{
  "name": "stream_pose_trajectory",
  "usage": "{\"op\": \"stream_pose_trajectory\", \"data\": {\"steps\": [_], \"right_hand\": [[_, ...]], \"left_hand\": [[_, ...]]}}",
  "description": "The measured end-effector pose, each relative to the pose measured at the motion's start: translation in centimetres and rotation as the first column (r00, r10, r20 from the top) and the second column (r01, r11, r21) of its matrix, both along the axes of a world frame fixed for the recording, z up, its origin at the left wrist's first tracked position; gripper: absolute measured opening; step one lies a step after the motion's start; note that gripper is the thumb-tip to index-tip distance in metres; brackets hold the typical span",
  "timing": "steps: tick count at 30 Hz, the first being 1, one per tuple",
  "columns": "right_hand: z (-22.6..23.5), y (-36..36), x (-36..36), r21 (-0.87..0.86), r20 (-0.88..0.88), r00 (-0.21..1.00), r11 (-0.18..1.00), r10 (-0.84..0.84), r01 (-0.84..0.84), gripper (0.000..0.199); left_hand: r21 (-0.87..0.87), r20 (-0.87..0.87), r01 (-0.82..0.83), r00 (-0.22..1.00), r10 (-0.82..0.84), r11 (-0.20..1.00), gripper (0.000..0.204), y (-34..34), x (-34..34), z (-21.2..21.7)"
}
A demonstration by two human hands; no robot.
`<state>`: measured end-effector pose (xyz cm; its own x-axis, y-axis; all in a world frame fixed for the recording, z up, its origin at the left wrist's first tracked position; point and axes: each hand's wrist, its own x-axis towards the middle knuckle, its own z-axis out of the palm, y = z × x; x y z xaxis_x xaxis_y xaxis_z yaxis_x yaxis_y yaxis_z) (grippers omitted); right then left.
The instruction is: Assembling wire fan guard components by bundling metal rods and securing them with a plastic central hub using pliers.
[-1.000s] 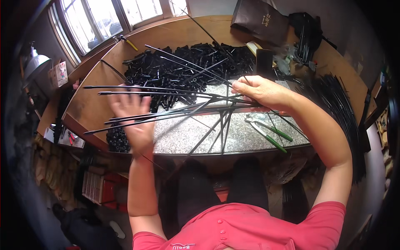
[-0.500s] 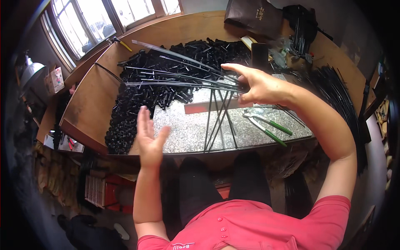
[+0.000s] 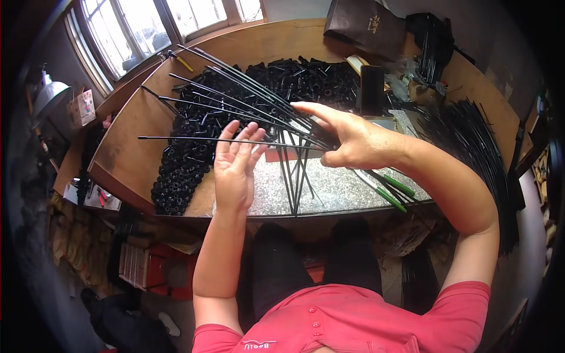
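My right hand (image 3: 362, 140) is closed on one end of several thin black rods (image 3: 235, 87). They fan out to the upper left over the bench. My left hand (image 3: 235, 170) is open, palm turned up, with its fingers stretched out. The lowest of the held rods crosses at these fingers; whether it touches them I cannot tell. Below the held bundle, more black rods (image 3: 298, 188) lie crossed on the speckled grey bench surface (image 3: 347, 197). A green-handled cutting tool (image 3: 385, 194) lies partly hidden beneath my right hand and forearm.
A large heap of small black tubular parts (image 3: 188, 159) fills the back and left of the bench. A wooden rim (image 3: 129, 153) walls it in. At the right lies a big bundle of black rods (image 3: 477, 147). A dark bag (image 3: 365, 29) stands at the back.
My left hand has moved up and right to the held rods. The right hand has come slightly lower and left, and its rods now fan more widely and steeply.
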<state>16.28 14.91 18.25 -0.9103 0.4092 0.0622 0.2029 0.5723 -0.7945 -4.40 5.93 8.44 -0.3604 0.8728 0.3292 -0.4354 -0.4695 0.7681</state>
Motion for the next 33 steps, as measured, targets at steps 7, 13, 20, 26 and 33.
{"op": "stream_pose_trajectory", "data": {"steps": [7,13,20,26,33], "right_hand": [[-0.3,-0.1,0.1,0.032,0.035,0.999,0.999,0.037,-0.038,0.085],[-0.2,-0.7,0.2,0.071,0.036,0.997,0.995,0.064,-0.066,0.085],[0.2,-1.3,0.4,0.192,0.059,0.998,0.981,0.021,-0.032,0.083],[-0.9,-0.7,0.6,0.283,-0.080,0.996,0.959,0.032,-0.008,0.081],[-1.2,-0.9,0.5,0.353,-0.111,0.992,0.935,0.058,-0.016,0.080]], "left_hand": [[0.091,-0.417,-0.495,0.769,0.485,0.864,0.053,0.7,-0.9,1.7],[0.179,-0.191,-0.309,0.920,0.341,0.934,0.033,0.7,-2.4,1.8],[0.206,0.053,-0.335,0.942,0.332,0.919,0.015,-0.2,-4.3,2.1],[0.012,0.170,-0.582,0.803,0.572,0.813,0.014,-1.7,-6.4,1.6],[-0.027,0.203,-0.584,0.792,0.576,0.812,0.014,-2.5,-7.9,-0.2]]}}
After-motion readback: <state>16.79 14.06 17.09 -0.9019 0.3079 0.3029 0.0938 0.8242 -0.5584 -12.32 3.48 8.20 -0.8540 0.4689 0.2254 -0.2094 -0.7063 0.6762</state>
